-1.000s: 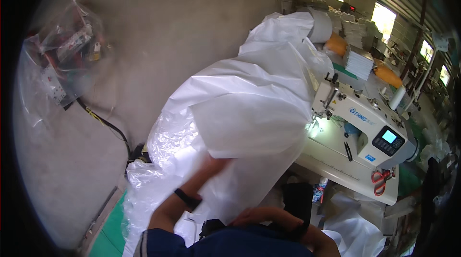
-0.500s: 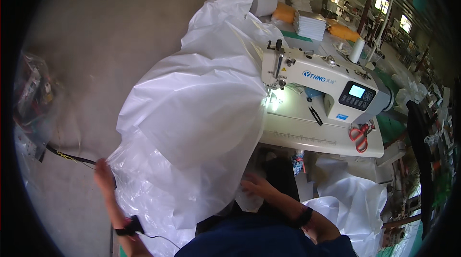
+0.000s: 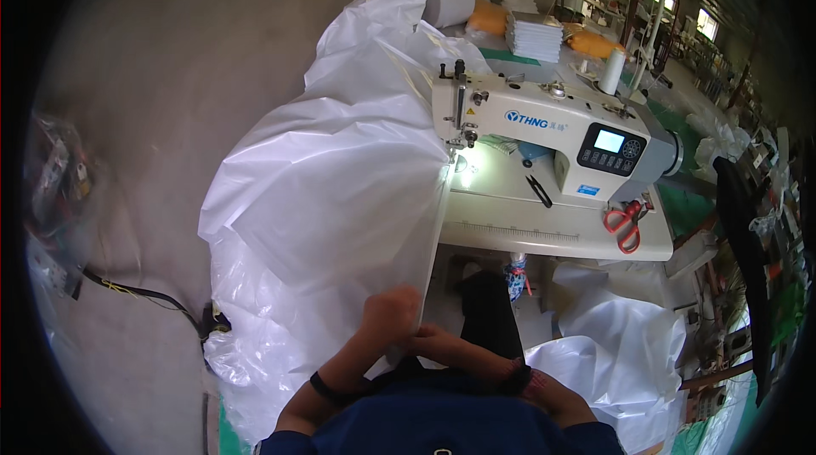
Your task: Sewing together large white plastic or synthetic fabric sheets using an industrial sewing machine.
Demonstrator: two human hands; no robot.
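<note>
A large sheet of white plastic-like fabric (image 3: pixel 340 175) drapes over the left side of the sewing table, its right edge running up to the needle of a white sewing machine (image 3: pixel 527 119). Close to my body, my left hand (image 3: pixel 393 312) is closed on that right edge. Just beside and below it, my right hand (image 3: pixel 432 343) grips the same edge with bent fingers. The two hands nearly touch. Between them and the lit needle area, the edge looks fairly straight. The fingertips of both hands are partly hidden.
Black thread snips (image 3: pixel 539 192) and red-handled scissors (image 3: pixel 625 226) lie on the machine bed. A white thread cone (image 3: pixel 611 73) stands behind the machine. More white fabric (image 3: pixel 608 344) hangs at the lower right. A black cable (image 3: pixel 144 292) crosses the floor at left.
My left hand has come from the sheet's far left edge across to its right edge, beside my right hand. The right edge now looks straighter. The view has shifted slightly.
</note>
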